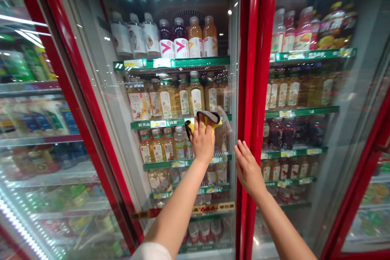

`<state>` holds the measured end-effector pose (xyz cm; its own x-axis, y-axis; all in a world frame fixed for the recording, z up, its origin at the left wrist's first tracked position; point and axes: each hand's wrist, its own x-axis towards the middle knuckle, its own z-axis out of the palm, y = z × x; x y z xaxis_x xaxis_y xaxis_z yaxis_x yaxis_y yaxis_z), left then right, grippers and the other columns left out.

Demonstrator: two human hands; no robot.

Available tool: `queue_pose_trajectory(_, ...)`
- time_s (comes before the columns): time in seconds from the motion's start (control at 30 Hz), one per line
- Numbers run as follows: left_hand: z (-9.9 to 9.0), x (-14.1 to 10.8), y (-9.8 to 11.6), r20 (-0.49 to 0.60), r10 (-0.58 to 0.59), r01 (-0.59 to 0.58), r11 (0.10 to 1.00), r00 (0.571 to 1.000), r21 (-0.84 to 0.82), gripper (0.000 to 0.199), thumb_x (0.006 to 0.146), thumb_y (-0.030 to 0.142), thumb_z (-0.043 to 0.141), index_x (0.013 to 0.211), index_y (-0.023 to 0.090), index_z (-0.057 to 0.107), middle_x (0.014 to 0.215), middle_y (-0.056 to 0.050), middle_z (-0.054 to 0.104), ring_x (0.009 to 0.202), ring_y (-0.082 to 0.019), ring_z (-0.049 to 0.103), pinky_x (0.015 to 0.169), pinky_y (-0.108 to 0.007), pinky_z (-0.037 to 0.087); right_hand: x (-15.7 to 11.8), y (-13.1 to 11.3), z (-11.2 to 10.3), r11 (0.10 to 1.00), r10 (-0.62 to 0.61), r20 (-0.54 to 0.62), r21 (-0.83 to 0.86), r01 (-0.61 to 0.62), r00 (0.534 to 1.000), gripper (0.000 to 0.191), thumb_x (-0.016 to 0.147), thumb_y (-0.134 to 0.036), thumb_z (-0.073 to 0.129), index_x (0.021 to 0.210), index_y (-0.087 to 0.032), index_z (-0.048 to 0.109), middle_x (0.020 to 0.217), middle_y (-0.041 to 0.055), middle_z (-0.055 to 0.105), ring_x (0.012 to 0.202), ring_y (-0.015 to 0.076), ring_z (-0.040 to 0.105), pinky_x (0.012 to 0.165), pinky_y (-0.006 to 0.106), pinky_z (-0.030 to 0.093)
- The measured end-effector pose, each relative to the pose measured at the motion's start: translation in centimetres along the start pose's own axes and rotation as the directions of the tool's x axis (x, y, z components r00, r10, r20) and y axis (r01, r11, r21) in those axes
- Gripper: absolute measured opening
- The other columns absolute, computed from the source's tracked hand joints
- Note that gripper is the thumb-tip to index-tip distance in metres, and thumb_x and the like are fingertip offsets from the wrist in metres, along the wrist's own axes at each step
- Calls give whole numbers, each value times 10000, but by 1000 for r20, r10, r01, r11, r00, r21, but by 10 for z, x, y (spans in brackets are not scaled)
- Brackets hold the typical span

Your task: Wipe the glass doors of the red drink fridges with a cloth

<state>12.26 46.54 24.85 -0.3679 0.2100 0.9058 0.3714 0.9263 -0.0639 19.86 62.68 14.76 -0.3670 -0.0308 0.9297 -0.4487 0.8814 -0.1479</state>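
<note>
My left hand (202, 141) presses a yellow and dark grey cloth (214, 118) against the glass door (224, 132) of a drinks fridge. Its fingers lie over the cloth, which is bunched and folded up past the fingertips. A faint wet-looking streak shows on the glass to the right of the cloth. My right hand (248, 167) rests on the red door frame (247, 89) with the fingers stretched out, holding nothing. Part of the cloth is hidden under my left hand.
Behind the glass stand rows of bottled drinks (195, 93) on green-edged shelves (195, 63). Another fridge door with bottles (292, 89) is on the right. At the left, a red-framed door (76, 89) borders more stocked shelves (39, 140). A printed strip (210, 208) crosses the lower glass.
</note>
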Motion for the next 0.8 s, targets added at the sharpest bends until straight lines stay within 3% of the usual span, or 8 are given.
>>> queue_pose_trajectory(0.07, 3, 0, 8, 3, 82, -82, 997, 997, -15, 230, 994, 241, 527, 1152, 221, 693, 1513, -153, 563, 1485, -307, 433, 1082, -517, 506, -2, 3, -1, 1000, 3, -14, 3, -3, 1000, 783, 983, -38, 393, 1651, -345, 122, 1682, 97, 308, 1555, 286, 267, 1172, 578, 449)
queue_pose_trajectory(0.2, 13, -25, 8, 33, 315, -314, 948, 948, -47, 207, 983, 223, 553, 1104, 271, 714, 1445, -103, 635, 1447, -255, 491, 1101, -480, 491, -8, 11, -1, 999, 42, -32, -9, -43, 999, 778, 992, -48, 384, 1648, -370, 117, 1688, 85, 293, 1552, 287, 275, 1170, 602, 442)
queue_pose_trajectory(0.47, 16, -10, 26, -11, 219, -219, 976, 976, -7, 207, 983, 260, 567, 1147, 250, 694, 1514, -119, 571, 1476, -289, 448, 986, -479, 552, -7, 20, -5, 999, 40, -33, 28, -39, 999, 803, 965, -8, 363, 1646, -369, 140, 1675, 90, 327, 1546, 270, 295, 1172, 594, 445)
queue_pose_trajectory(0.67, 32, -44, 22, -36, 405, -406, 913, 914, -43, 137, 968, 292, 622, 1062, 271, 719, 1380, -90, 685, 1411, -253, 533, 1102, -470, 474, -7, 22, -7, 996, 65, -11, 63, -64, 998, 791, 960, -11, 373, 1642, -363, 181, 1670, 77, 342, 1540, 262, 313, 1189, 570, 432)
queue_pose_trajectory(0.8, 31, -21, 30, -72, 455, -459, 886, 888, -61, 187, 986, 245, 582, 1099, 291, 723, 1424, -68, 657, 1442, -247, 497, 1155, -503, 427, -6, 23, -9, 994, 77, -13, 85, -76, 997, 772, 965, -28, 382, 1638, -360, 203, 1651, 77, 382, 1526, 259, 349, 1186, 561, 438)
